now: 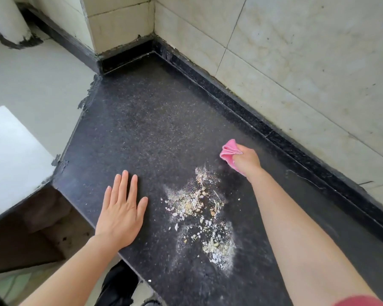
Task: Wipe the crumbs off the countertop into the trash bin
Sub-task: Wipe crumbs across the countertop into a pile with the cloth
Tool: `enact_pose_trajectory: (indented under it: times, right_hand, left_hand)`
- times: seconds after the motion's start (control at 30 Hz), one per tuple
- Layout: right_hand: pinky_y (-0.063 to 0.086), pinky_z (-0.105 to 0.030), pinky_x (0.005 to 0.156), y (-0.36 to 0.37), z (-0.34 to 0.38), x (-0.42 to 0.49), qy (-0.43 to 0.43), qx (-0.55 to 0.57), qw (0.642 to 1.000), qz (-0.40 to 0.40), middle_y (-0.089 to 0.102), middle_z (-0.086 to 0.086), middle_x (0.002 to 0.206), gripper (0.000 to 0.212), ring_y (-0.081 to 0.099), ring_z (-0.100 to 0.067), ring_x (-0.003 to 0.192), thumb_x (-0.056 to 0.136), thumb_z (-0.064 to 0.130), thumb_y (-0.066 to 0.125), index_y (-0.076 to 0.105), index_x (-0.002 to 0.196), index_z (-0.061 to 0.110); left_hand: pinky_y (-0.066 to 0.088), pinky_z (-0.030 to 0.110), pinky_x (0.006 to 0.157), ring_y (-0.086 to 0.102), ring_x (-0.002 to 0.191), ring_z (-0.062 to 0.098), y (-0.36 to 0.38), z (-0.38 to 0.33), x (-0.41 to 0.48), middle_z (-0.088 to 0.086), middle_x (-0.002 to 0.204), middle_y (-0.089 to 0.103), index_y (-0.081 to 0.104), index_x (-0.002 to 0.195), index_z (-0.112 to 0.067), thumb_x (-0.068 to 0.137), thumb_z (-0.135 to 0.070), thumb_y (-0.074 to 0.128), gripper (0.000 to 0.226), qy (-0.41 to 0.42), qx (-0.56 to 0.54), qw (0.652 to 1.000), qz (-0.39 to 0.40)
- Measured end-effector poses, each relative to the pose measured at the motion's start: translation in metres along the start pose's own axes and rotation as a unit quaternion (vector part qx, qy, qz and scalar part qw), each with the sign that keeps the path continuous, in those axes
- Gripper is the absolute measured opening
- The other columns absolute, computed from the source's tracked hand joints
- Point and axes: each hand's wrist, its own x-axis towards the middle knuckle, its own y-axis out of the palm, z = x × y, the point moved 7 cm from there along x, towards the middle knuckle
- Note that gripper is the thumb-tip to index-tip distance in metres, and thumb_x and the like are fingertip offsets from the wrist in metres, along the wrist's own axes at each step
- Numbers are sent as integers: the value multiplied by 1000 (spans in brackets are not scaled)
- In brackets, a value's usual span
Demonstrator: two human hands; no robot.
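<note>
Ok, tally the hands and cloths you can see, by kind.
Hands: 2, left hand flat on the counter, right hand gripping the cloth
Cloths: 1, a pink cloth
Total: 3

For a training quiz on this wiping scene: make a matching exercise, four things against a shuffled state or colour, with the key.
1 left hand
2 right hand
3 crumbs
4 countertop

a grips the pink cloth
b black, speckled
c lies flat, fingers straight
d scattered between the two arms

Pairs: 1-c; 2-a; 3-d; 4-b
</note>
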Motion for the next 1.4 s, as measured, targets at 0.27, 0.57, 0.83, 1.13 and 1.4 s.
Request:
enact_pose_trajectory:
  times: [0.27, 0.57, 0.83, 1.13, 1.4]
  right_hand:
    - [49, -35, 75, 81, 25, -94, -99, 53, 981, 157, 69, -9, 93, 29, 58, -21, 84, 93, 11, 47, 71, 105, 22]
    - [46, -23, 64, -38, -68, -103, 88, 368, 925, -23, 69, 6, 98, 46, 62, -9, 83, 87, 6, 57, 62, 127, 29]
    - [44, -24, 59, -126, -226, -102, 321, 264, 871, -262, 65, -2, 85, 41, 56, -10, 61, 91, 10, 51, 61, 129, 21]
    - [47, -35, 71, -25, -111, -97, 122, -41, 978, -164, 42, -8, 102, 34, 53, -32, 89, 96, 20, 48, 48, 121, 43]
    - [41, -25, 82, 31, -37, -144, 47, 202, 978, -10, 59, 2, 110, 47, 53, -4, 94, 90, 13, 40, 66, 116, 42]
  left_hand:
    - [-15, 38, 116, -30, 142, 19, 0, -2, 4, 4, 156, -29, -19, 149, -21, 95, -55, 4, 68, -6, 12, 997, 77]
    - [-14, 40, 117, -31, 141, 21, 4, -2, 12, 5, 154, -32, -22, 148, -21, 94, -56, 4, 69, -29, 41, 988, 144]
    - [-15, 40, 116, -32, 141, 21, 8, 1, 15, 4, 154, -34, -24, 147, -22, 93, -56, 4, 69, -39, 52, 986, 153]
    - [-17, 39, 115, -33, 140, 20, 10, 2, 15, 4, 153, -34, -26, 146, -25, 93, -57, 5, 69, -39, 47, 984, 168]
    - [-16, 40, 116, -33, 140, 21, 1, -2, 12, 4, 152, -36, -26, 146, -23, 94, -55, 5, 69, -42, 45, 979, 194]
